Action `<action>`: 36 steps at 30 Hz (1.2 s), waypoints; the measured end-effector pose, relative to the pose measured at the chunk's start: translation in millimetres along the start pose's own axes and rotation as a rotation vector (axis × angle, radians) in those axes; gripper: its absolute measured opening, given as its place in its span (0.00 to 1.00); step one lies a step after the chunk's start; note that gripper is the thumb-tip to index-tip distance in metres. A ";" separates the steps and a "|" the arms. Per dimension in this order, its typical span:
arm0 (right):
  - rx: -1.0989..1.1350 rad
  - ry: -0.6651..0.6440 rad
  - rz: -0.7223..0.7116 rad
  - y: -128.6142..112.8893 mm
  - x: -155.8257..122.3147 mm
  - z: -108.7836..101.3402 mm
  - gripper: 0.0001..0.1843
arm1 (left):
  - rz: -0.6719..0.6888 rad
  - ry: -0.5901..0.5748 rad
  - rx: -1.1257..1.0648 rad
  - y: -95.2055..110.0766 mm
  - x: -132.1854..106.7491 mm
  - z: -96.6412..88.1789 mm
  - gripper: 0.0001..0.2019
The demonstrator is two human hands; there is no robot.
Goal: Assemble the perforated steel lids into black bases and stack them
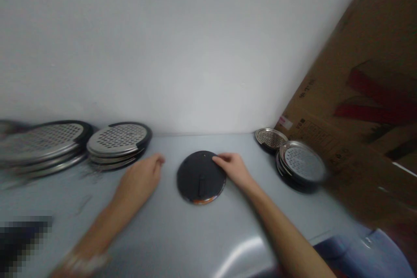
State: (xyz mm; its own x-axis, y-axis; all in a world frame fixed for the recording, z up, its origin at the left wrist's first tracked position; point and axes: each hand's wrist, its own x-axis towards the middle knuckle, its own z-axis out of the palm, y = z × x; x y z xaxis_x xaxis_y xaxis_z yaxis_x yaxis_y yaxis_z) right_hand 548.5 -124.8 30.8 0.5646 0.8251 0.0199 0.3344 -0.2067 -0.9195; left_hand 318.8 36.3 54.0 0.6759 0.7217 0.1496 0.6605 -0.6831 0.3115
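Observation:
A round black disc (200, 177) lies flat on the grey table (182, 234), with a thin orange streak at its near edge. My right hand (233, 168) rests on the disc's right rim, fingers curled over the edge. My left hand (140, 180) lies on the table just left of the disc, apart from it, fingers loosely curled with nothing visible in them. It sits close to a stack of perforated metal plates (117, 142).
A second stack of perforated plates (42, 145) stands at the far left. Two more perforated discs (301, 163) (270, 138) sit at the right by a tilted cardboard box (361, 108). A white wall runs behind the table. A pixelated patch covers the bottom left corner.

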 end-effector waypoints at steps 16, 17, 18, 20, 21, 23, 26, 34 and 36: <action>-0.249 0.248 -0.197 -0.2 -9.2 9.3 0.18 | 0.042 -0.100 -0.140 -21.3 3.8 0.6 0.12; -0.243 0.257 -0.205 -0.8 -9.8 8.5 0.18 | 0.034 -0.067 -0.134 -21.6 3.7 -1.2 0.12; -0.238 0.265 -0.213 -1.6 -10.5 7.9 0.19 | 0.030 -0.039 -0.126 -22.3 3.7 -2.3 0.12; -0.236 0.277 -0.228 -3.1 -11.7 6.8 0.19 | 0.030 -0.026 -0.120 -23.8 3.7 -1.9 0.11; -0.238 0.279 -0.235 -3.9 -12.2 6.4 0.19 | 0.035 -0.038 -0.127 -24.1 3.9 -0.6 0.10; -0.247 0.273 -0.244 -5.0 -12.7 6.2 0.19 | 0.040 -0.065 -0.144 -23.3 4.4 3.2 0.09; -0.267 0.220 -0.247 -4.5 -12.4 6.4 0.19 | 0.031 -0.086 -0.162 -19.9 6.2 8.6 0.07; -0.305 -0.142 -0.207 5.8 -19.5 -3.9 0.47 | -0.024 -0.143 -0.207 -25.7 7.8 3.7 0.06; -0.317 -0.250 -0.271 7.4 -21.7 -6.7 0.57 | -0.023 -0.162 -0.212 -26.9 5.7 0.7 0.08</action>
State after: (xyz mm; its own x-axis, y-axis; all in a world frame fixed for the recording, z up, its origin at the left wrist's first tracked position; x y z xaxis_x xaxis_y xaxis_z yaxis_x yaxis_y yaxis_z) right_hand 543.8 -147.8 26.2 0.2394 0.9645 0.1116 0.6800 -0.0845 -0.7283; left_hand 305.1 58.7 45.7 0.7161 0.6980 -0.0067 0.6047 -0.6155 0.5055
